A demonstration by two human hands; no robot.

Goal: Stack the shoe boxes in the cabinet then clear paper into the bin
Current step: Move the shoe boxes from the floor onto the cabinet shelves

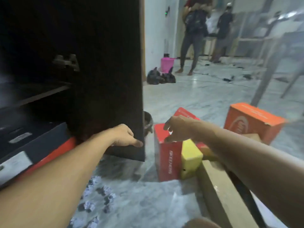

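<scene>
A dark cabinet (105,79) fills the left, its door panel open. My left hand (125,135) rests against the door's lower edge, fingers apart, holding nothing. A black-lidded shoe box with an orange base (37,145) lies on the cabinet's bottom shelf. My right hand (177,129) reaches over a red shoe box (166,155) standing on end on the floor, fingers curled at its top edge; the grip is unclear. A yellow box (190,158) leans beside it. An orange shoe box (251,124) stands further right. Crumpled paper balls (97,195) lie on the marble floor below my left arm.
A pink bin (167,64) and black bags (160,78) stand by the far wall. Two people (194,35) stand beyond them. A wooden frame piece (218,191) lies at lower right, and a grey chair leg (269,66) rises on the right. A small metal pot (148,120) sits behind the door.
</scene>
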